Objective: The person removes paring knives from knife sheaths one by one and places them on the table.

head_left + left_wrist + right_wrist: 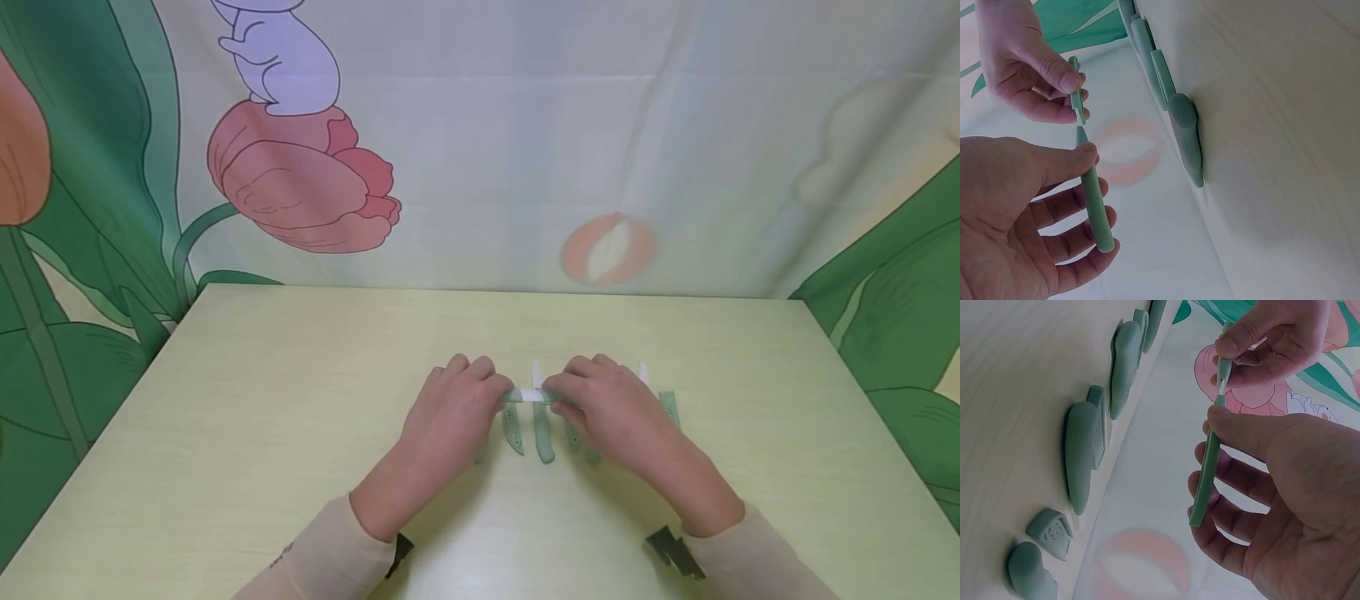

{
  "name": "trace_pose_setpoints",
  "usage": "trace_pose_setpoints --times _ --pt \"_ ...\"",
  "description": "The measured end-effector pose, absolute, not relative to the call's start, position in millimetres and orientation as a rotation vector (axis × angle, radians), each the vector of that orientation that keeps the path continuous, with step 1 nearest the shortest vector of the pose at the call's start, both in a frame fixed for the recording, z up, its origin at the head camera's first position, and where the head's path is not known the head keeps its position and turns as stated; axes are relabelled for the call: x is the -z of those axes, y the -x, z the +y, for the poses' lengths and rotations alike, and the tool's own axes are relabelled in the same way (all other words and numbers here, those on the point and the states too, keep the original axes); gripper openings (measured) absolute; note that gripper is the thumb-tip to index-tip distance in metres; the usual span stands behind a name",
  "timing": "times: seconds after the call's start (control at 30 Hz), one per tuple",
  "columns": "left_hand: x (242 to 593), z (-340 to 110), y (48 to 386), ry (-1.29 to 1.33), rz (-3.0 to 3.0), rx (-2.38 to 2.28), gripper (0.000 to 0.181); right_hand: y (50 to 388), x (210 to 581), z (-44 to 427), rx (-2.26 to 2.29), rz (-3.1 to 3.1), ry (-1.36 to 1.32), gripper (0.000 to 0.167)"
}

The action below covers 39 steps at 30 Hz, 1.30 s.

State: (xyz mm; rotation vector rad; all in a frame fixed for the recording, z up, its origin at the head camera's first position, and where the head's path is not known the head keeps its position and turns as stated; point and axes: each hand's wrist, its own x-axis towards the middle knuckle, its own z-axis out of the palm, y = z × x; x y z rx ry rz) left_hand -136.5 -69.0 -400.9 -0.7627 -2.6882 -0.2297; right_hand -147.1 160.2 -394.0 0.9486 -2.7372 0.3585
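Above the table, my left hand [459, 408] pinches the rounded green handle [1096, 206] of a small knife between thumb and fingers. My right hand [603, 404] pinches a slim green blade cover [1208, 469], lined up end to end with the handle. A short stretch of white blade [531, 395] shows between the two hands. Just beneath lies another knife with a curved green handle [543, 433] and a white blade tip [536, 372]. Beside it is a green cover with small holes [512, 429].
More green pieces lie in a row on the table [300, 433], partly hidden by the hands. A green cover [670, 407] and a white blade tip [642, 371] show beyond the right wrist. A printed curtain [480, 167] hangs behind the table's far edge.
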Motion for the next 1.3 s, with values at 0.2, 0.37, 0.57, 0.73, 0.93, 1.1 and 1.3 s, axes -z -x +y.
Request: trace_pose_setpoints --times 0.2,0.37,0.57,0.73,0.93,1.1,1.3 --pt "399.6 -69.0 137.4 0.762 -2.699 0.234 0.014 147.8 392.8 160.5 -0.367 -2.743 -0.948 0.028" --pt "398.3 -69.2 137.9 0.753 -2.709 0.236 0.015 148.4 391.6 161.4 -0.361 -2.746 -0.947 0.028" --pt "397.2 -69.3 137.2 0.74 -2.732 0.233 0.015 148.8 391.6 162.8 -0.374 -2.752 -0.94 0.027" --pt "397.2 -69.7 137.1 0.738 -2.732 0.223 0.016 149.0 392.1 163.2 -0.376 -2.751 -0.938 0.027" --pt "397.3 -70.8 136.5 0.728 -2.729 0.22 0.014 147.8 391.8 162.7 -0.375 -2.73 -0.944 0.027" --pt "397.9 -71.8 136.5 0.724 -2.718 0.235 0.014 147.0 391.8 162.9 -0.38 -2.72 -0.94 0.027" --pt "398.7 -72.8 136.4 0.726 -2.721 0.222 0.016 145.9 392.9 162.6 -0.373 -2.719 -0.929 0.026"
